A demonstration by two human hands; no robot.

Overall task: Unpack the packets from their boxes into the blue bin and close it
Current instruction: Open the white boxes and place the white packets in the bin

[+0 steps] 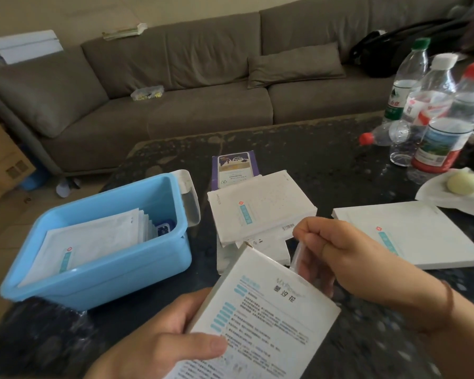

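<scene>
While the left hand (159,343) grips the white box (260,318), long axis tilted away up-left, right-hand fingers (307,236) pinch a clear packet (298,255) at its open end. Blue bin (115,272) sits just left, lid off, table (326,149) bare beyond.

Bin (101,258) left on tabletop (326,160), packets (93,239) inside. Stacked boxes (260,212) just right of it; one flat box (411,233) farther right. Bottles (433,113) far right; sofa (175,86) behind.

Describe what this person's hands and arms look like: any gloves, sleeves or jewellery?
Both are bare: no gloves, no sleeves in view. The left hand shows no rings or bands, with a short, unpainted thumbnail. The right hand has a thin band around its wrist. No rings show on either.
</scene>
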